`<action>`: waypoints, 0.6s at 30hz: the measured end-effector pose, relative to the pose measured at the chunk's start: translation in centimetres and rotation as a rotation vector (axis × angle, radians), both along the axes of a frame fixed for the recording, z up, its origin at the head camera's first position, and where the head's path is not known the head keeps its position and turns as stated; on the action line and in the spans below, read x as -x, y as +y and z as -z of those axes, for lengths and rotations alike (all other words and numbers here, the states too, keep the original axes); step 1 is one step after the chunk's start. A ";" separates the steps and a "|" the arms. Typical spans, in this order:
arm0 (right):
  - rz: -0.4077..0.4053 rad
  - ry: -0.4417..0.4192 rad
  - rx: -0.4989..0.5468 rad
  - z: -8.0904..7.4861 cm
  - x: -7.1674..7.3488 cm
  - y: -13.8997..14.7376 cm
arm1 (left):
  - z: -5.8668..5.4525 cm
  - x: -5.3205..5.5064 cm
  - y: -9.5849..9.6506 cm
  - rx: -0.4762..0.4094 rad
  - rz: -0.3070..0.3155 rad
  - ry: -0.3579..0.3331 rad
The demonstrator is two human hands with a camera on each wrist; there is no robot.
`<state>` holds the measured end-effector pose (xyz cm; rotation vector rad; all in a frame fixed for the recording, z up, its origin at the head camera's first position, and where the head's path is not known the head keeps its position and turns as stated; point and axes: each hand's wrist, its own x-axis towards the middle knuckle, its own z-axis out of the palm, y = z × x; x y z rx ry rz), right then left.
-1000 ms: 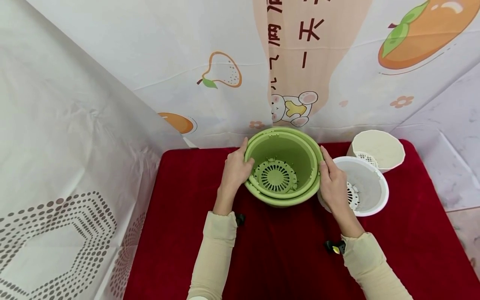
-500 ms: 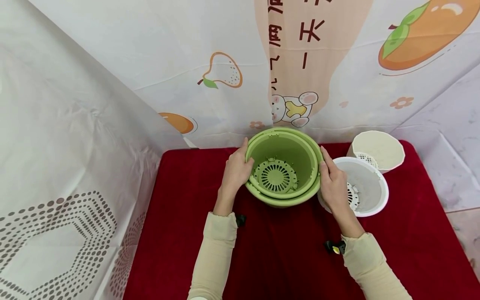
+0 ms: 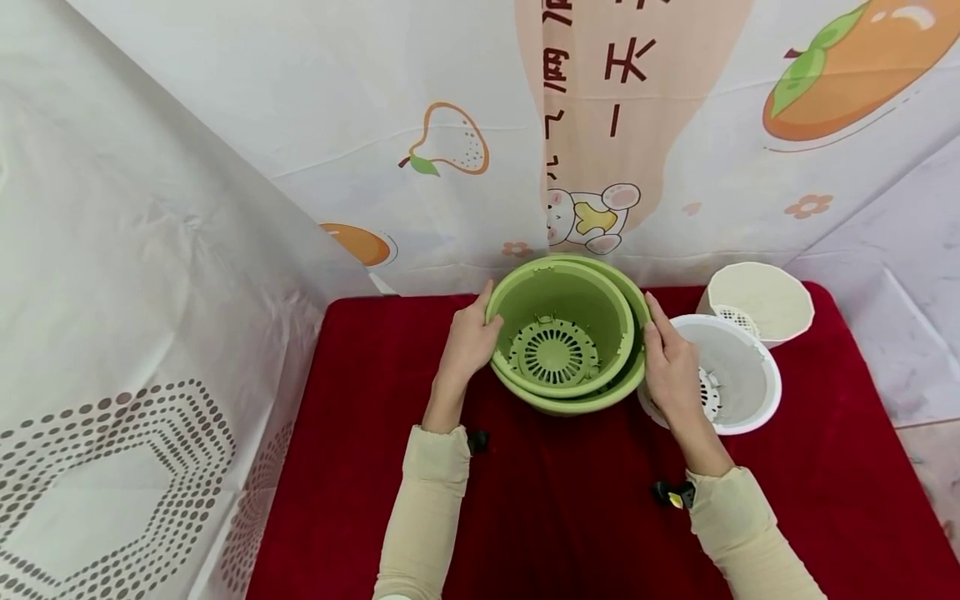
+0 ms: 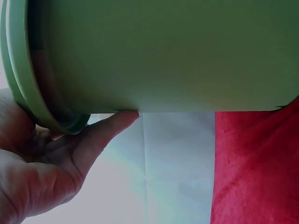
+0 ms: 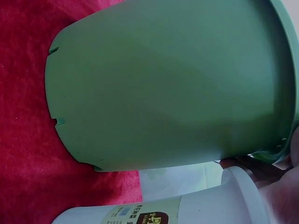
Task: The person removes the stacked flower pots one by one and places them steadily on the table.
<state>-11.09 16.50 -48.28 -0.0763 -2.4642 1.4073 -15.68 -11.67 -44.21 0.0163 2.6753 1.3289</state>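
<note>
Two green flowerpots stand nested at the back middle of the table in the head view. The inner green flowerpot point(image 3: 561, 293) has a slotted bottom. It sits off-centre to the left, with a gap on the right inside the outer green flowerpot point(image 3: 576, 405). My left hand point(image 3: 470, 340) grips the rims at the left side, thumb on top. In the left wrist view, one finger lies against the green wall point(image 4: 163, 56). My right hand point(image 3: 673, 371) holds the outer pot's rim at the right. Some fingers of both hands are hidden.
Just right of the green pots is a white flowerpot point(image 3: 759, 383), close to my right hand. A cream flowerpot point(image 3: 772, 304) stands behind it, near the back right corner. Red cloth point(image 3: 562, 517) covers the table, and a printed curtain point(image 3: 450, 208) hangs behind.
The inner green pot has shifted a little left inside the outer one, widening the gap on the right. Both hands keep their hold on the pots. The head view has shifted slightly.
</note>
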 end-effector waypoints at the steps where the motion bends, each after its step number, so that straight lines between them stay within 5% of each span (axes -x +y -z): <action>1: 0.000 0.004 0.005 0.1 0.0 0.0 | 0.0 0.0 0.0 -0.007 0.000 0.003; 18: -0.003 -0.002 0.008 0.3 0.0 0.1 | 0.2 -0.5 0.3 -0.106 -0.066 0.059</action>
